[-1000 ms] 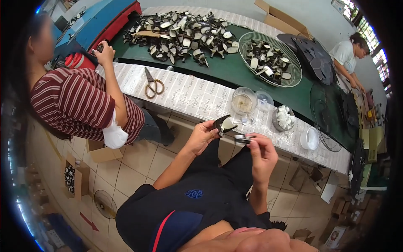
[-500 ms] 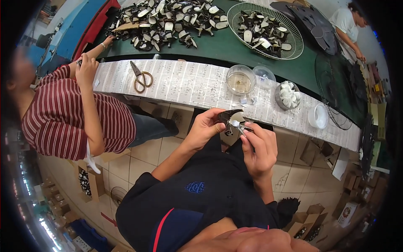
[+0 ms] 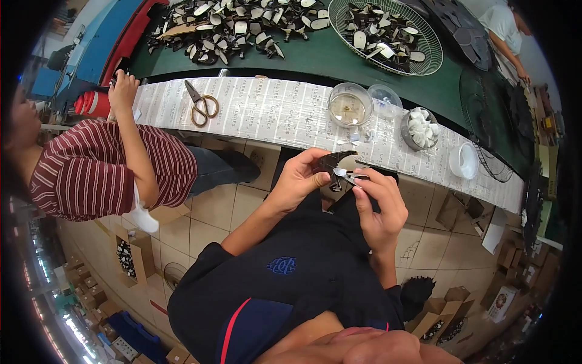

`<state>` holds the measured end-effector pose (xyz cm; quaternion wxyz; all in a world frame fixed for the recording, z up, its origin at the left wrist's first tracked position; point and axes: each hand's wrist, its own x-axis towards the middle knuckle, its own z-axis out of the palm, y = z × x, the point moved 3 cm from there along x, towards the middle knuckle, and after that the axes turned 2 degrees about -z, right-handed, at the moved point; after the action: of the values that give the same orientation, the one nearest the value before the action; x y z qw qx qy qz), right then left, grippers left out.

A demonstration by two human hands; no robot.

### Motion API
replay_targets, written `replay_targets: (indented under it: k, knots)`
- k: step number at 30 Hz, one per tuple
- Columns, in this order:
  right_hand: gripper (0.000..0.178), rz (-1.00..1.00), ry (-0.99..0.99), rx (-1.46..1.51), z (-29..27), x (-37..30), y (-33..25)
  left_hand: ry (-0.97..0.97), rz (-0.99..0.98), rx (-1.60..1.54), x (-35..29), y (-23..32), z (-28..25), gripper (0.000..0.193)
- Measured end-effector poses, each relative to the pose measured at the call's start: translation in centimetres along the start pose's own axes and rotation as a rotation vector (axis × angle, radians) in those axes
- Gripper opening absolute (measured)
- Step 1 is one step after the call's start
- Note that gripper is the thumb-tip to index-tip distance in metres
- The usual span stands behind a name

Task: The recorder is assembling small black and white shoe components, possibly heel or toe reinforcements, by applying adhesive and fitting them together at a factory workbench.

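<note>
My left hand point(image 3: 297, 185) grips a black strappy shoe upper point(image 3: 330, 161) by its left side, thumb on the near edge, and holds it up in front of the table. In my right hand point(image 3: 383, 209), thumb and fingers pinch a pair of metal tweezers point(image 3: 353, 178). Their tips meet a small white wad point(image 3: 341, 172) at the middle of the shoe upper. The exact contact is too small to make out. Beyond my right hand stands a metal cup of white cotton wads point(image 3: 423, 127). A clear round dish point(image 3: 350, 105) with some liquid sits beyond the shoe upper.
Brass-handled scissors point(image 3: 204, 110) lie on the paper-covered ledge point(image 3: 273, 115). Nearby are a clear lid point(image 3: 384, 97) and a white plastic cup point(image 3: 464, 161). Behind are a heap of shoe uppers point(image 3: 242, 30) and a mesh basket point(image 3: 433, 56). A striped-shirt co-worker point(image 3: 85, 173) sits left.
The whole view has shifted slightly. The co-worker at left has drawn back the arm that reached toward the heap. My hands keep their hold, with the tweezers still at the shoe upper.
</note>
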<state>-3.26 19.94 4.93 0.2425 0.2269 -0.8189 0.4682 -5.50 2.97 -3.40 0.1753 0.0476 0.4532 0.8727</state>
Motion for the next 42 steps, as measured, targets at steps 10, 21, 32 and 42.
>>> replay_targets:
  k: [10,21,32,42]
  knots:
    - [0.012,0.096,-0.05,0.347,-1.7,-0.5,0.4,0.035,-0.018,0.039,-0.1,-0.5,-0.3,0.037]
    - [0.018,-0.084,0.009,-0.029,-1.0,-0.1,-0.1,-0.03,0.013,-0.024,0.0,-0.5,0.4,0.038]
    - [0.018,-0.119,-0.018,-0.082,-0.7,-0.1,-1.2,-0.007,0.005,-0.038,-0.2,-0.8,-0.1,0.04]
    - [0.011,0.21,0.19,0.402,-1.9,-0.7,1.3,-0.022,-0.045,-0.036,0.1,-0.3,0.9,0.034]
